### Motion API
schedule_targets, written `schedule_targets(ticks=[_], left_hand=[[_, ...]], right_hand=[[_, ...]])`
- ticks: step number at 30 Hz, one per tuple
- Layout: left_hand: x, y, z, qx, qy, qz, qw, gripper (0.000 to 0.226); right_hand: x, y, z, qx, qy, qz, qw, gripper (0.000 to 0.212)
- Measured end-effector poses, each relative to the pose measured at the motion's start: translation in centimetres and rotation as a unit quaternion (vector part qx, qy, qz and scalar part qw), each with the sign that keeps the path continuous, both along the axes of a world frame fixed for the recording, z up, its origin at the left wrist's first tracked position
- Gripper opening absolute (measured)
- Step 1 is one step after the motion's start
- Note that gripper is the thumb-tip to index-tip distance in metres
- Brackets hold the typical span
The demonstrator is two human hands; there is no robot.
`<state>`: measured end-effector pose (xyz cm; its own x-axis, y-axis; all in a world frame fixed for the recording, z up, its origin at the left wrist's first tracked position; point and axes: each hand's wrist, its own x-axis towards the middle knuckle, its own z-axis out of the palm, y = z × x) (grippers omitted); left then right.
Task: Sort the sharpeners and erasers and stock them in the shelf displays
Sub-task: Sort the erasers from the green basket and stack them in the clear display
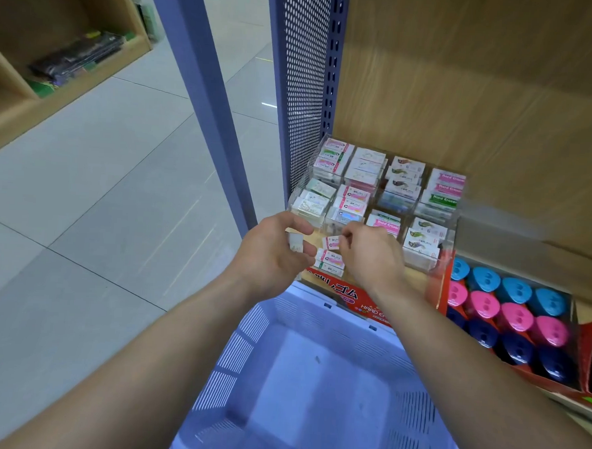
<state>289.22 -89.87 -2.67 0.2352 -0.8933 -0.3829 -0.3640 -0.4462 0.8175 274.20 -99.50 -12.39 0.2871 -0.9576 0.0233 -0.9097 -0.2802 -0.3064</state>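
A clear tiered eraser display (453, 232) stands on the wooden shelf, its compartments filled with boxed erasers. My left hand (272, 254) grips a small white eraser (295, 243) at the display's front left. My right hand (371, 259) pinches a pink-labelled eraser (331, 241) over the front row. Two more erasers (328, 260) lie just below it in that compartment. To the right, a red tray (533, 377) holds blue, pink and navy sharpeners (516, 316).
A lilac plastic basket (248, 328) sits below my arms against the shelf front; I see nothing inside it. A blue perforated shelf upright (301, 87) rises left of the display. A wooden cubby unit (26, 114) stands across the tiled aisle.
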Motion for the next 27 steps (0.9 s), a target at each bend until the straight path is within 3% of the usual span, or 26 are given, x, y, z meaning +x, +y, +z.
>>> schedule_targets(ticks=[4, 8, 11, 15, 17, 23, 27], left_hand=[[0.1, 0.0, 0.1, -0.007, -0.003, -0.005, 1.000, 0.028], [0.5, 0.1, 0.1, -0.013, -0.019, -0.011, 1.000, 0.031], [0.6, 0.2, 0.1, -0.013, -0.022, -0.010, 1.000, 0.032], [0.8, 0.5, 0.2, -0.022, -0.029, 0.010, 0.999, 0.031], [1.0, 0.6, 0.2, -0.019, -0.029, 0.013, 0.999, 0.029], [1.0, 0.6, 0.5, -0.024, -0.034, 0.013, 0.999, 0.016], [0.1, 0.6, 1.3, -0.056, 0.032, 0.021, 0.998, 0.016]], right_hand=[[-0.3, 0.1, 0.7, -0.016, 0.054, 0.026, 0.998, 0.018], [-1.3, 1.1, 1.3, -0.057, -0.044, 0.009, 0.997, 0.021], [-1.3, 1.0, 1.0, 0.002, -0.083, 0.069, 0.994, 0.034], [-1.0, 0.6, -0.2, 0.100, 0.020, 0.126, 0.987, 0.056], [-0.9, 0.6, -0.8, 0.117, 0.028, 0.134, 0.984, 0.061], [-1.6, 1.1, 0.5, 0.131, -0.081, 0.100, 0.983, 0.048], [-3.1, 3.9, 4.0, 0.117, -0.254, 0.056, 0.959, 0.024]])
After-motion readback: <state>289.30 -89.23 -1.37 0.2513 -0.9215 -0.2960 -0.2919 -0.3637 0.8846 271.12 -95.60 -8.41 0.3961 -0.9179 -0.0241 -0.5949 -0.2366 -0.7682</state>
